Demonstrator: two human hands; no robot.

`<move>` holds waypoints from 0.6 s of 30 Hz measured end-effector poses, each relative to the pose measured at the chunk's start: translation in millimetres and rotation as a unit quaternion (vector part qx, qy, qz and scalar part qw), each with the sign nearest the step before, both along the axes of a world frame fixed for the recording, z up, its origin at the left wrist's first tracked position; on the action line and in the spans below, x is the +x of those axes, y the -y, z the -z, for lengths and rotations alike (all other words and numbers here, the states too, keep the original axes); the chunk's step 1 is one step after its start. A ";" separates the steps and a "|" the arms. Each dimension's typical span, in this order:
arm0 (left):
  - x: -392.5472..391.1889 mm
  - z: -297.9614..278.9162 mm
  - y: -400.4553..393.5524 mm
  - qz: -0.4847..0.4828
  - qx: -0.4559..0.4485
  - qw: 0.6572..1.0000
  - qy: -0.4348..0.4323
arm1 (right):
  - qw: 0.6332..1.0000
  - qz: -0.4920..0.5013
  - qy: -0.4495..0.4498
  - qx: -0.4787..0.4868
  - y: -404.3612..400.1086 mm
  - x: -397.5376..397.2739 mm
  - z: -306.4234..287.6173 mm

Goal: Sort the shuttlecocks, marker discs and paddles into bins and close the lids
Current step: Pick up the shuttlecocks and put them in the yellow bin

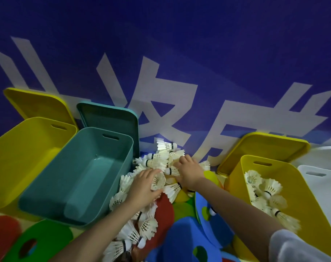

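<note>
Centrally, the left hand (146,186) curls its fingers round one shuttlecock (158,180) in the heap of shuttlecocks (160,163) at mid-frame. The right hand (188,169) reaches into the same heap, fingers bent onto feathers — a firm grip cannot be told. More lie in the yellow bin (300,205), right of frame. Writing — large white characters on the blue wall (179,35), cropped, unreadable.

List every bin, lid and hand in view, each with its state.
Left yellow bin: open, looks empty.
Teal bin: open, empty.
Right yellow bin: open, holds shuttlecocks.
White bin: open, contents out of view.
Yellow lid: off, leaning on wall.
Teal lid: off, leaning.
Left hand: gripping a shuttlecock.
Right hand: fingers curled into the shuttlecock pile.
</note>
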State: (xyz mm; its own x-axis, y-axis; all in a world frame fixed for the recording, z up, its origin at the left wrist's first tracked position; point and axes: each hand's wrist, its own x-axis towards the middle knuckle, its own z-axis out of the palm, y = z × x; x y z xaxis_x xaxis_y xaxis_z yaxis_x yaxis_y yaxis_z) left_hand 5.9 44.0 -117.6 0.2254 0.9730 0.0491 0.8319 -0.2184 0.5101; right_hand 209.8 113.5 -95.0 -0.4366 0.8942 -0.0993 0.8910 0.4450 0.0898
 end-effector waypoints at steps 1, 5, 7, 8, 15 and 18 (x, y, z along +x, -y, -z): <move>-1.8 -2.6 1.6 -0.004 -0.001 1.000 0.028 | 1.000 -0.003 -0.008 0.008 -0.7 0.6 0.4; -5.3 -16.7 11.1 -0.031 -0.015 0.990 0.134 | 0.993 0.016 -0.118 0.018 3.9 6.5 -3.3; -4.6 -26.3 17.6 -0.043 -0.006 0.986 0.161 | 0.985 0.046 -0.167 0.002 12.0 10.8 -9.2; -3.4 -31.6 20.8 -0.047 0.001 0.984 0.170 | 0.980 0.061 -0.192 0.002 17.7 14.0 -12.0; 25.2 -67.8 51.4 -0.079 0.026 0.955 0.283 | 0.882 0.140 -0.447 0.043 80.9 51.9 -45.0; 51.2 -74.5 65.0 -0.084 0.010 0.941 0.328 | 0.862 0.145 -0.484 0.050 106.0 83.8 -53.7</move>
State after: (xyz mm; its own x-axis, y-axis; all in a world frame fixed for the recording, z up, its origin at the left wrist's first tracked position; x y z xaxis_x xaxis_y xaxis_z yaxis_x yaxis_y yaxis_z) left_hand 57.1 -20.9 -43.1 -0.0168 0.9896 0.1430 0.3639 -0.1272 0.9227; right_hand 293.6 7.5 -41.3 -0.0289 0.9627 0.2690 0.6427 0.2240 -0.7326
